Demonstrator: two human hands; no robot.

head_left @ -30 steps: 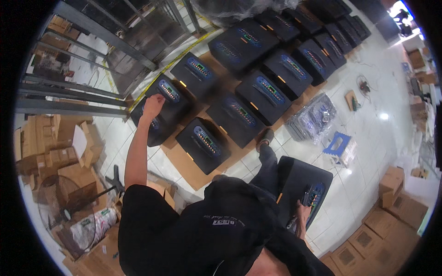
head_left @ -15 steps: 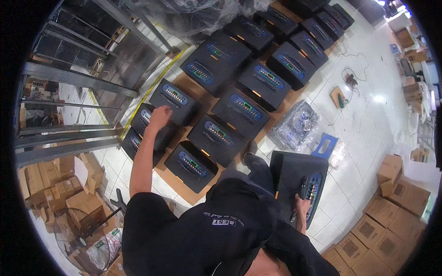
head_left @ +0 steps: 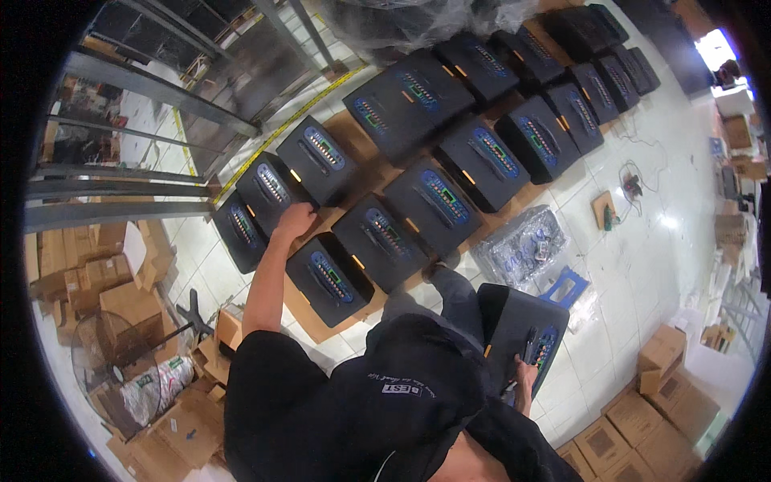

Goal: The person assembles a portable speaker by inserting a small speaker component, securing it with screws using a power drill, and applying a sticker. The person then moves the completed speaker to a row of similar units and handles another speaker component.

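Observation:
My left hand (head_left: 295, 217) is stretched out over the left group of speakers, beside the near right edge of a black portable speaker (head_left: 281, 207) with a row of knobs. Its fingers are curled; what lies under them is hidden. On my right, a larger black speaker (head_left: 507, 325) lies on the floor beside my leg, its blue control panel (head_left: 546, 345) facing up. My right hand (head_left: 526, 376) is closed round the dark handle (head_left: 530, 341) next to that panel. Another speaker (head_left: 331, 279) lies just right of my left forearm.
Rows of similar speakers (head_left: 434, 197) lie on flat cardboard (head_left: 321, 325) ahead. Plastic-wrapped goods (head_left: 522, 247) and a blue plastic piece (head_left: 564, 287) lie at the right. Metal frames (head_left: 161, 92) stand at the left; cartons (head_left: 666, 434) and a fan (head_left: 116, 373) flank me.
My left hand has drawn back a little toward me, from the farther speaker's edge to the one beside it. My right hand stays on the handle. The whole view has shifted slightly.

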